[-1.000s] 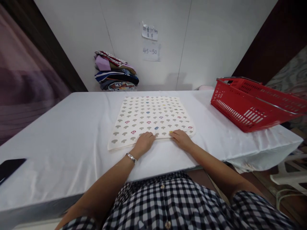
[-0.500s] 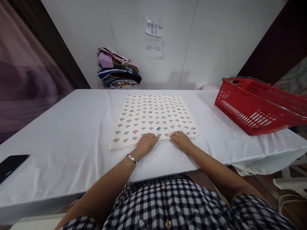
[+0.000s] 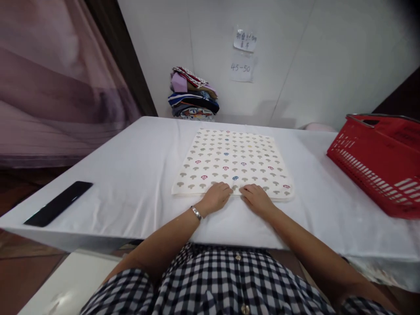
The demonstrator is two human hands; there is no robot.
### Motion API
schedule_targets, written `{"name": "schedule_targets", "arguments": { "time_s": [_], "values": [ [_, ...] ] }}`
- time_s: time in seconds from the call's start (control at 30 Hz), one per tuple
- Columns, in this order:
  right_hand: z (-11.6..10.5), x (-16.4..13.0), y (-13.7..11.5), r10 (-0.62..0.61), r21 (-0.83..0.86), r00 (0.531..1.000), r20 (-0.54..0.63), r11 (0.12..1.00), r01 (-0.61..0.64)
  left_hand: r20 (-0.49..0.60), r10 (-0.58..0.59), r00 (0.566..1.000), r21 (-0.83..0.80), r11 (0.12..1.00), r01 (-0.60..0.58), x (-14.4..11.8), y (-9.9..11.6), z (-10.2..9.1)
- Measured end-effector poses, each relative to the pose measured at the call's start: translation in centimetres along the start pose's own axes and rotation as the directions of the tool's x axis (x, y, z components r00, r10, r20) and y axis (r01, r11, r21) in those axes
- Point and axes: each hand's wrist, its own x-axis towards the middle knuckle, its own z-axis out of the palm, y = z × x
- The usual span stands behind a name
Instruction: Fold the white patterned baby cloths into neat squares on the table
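A cream cloth (image 3: 229,153) printed with small mushrooms lies flat, squared out on the white-covered table. Most of its mushrooms are grey-brown, with a few red, blue and yellow ones among them. At the middle of its near edge my left hand (image 3: 215,199), with a silver bracelet at the wrist, has its fingers closed on the hem. Just to the right, my right hand (image 3: 257,200) grips the same edge, fingers bent over it. A narrow gap separates the two hands. Both thumbs are mostly hidden.
A stack of folded fabrics (image 3: 193,98) stands behind the table's far edge. At the right is a red plastic basket (image 3: 377,162). A black phone (image 3: 61,203) rests on the left of the white tablecloth (image 3: 131,162). Two paper notes (image 3: 243,72) hang on the wall.
My view has turned left, so everything sits further right and the whole phone shows. My hands are closer together along the near edge. The cloth stays flat.
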Motion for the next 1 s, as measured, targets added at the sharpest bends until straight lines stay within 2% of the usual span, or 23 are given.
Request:
{"name": "schedule_targets", "arguments": {
  "time_s": [0.2,0.43,0.53,0.63,0.77,0.93,1.0],
  "values": [
    [0.2,-0.2,0.3,-0.038,-0.049,0.999,0.006,0.998,0.038,-0.009,-0.002,1.0,0.001,1.0,0.002,-1.3,-0.7,-0.6],
    [0.5,-0.2,0.0,-0.041,-0.003,0.999,-0.006,0.999,0.041,-0.092,-0.151,0.984,0.066,0.985,0.157,-7.5,-5.6,-3.5],
    [0.6,0.5,-0.8,-0.06,0.006,0.998,-0.014,0.998,0.061,-0.127,-0.152,0.98,0.097,0.981,0.165,-9.4,-6.8,-4.2],
    [0.3,1.3,-1.3,-0.054,-0.007,0.998,0.01,0.999,0.054,-0.119,-0.137,0.983,0.139,0.978,0.153,-9.7,-6.9,-4.2],
    [-0.7,1.9,-1.5,-0.082,-0.021,0.994,0.071,0.996,0.084,-0.099,-0.157,0.983,0.177,0.969,0.173,-8.7,-7.0,-3.9],
    [-1.2,1.7,-1.6,-0.116,-0.082,0.985,0.126,0.989,0.127,-0.17,-0.224,0.96,0.161,0.954,0.251,-8.1,-7.4,-4.2],
    [-0.9,1.4,-1.7,-0.107,-0.081,0.987,0.123,0.99,0.118,-0.165,-0.227,0.96,0.143,0.957,0.251,-8.4,-7.4,-4.3]
  ]
}}
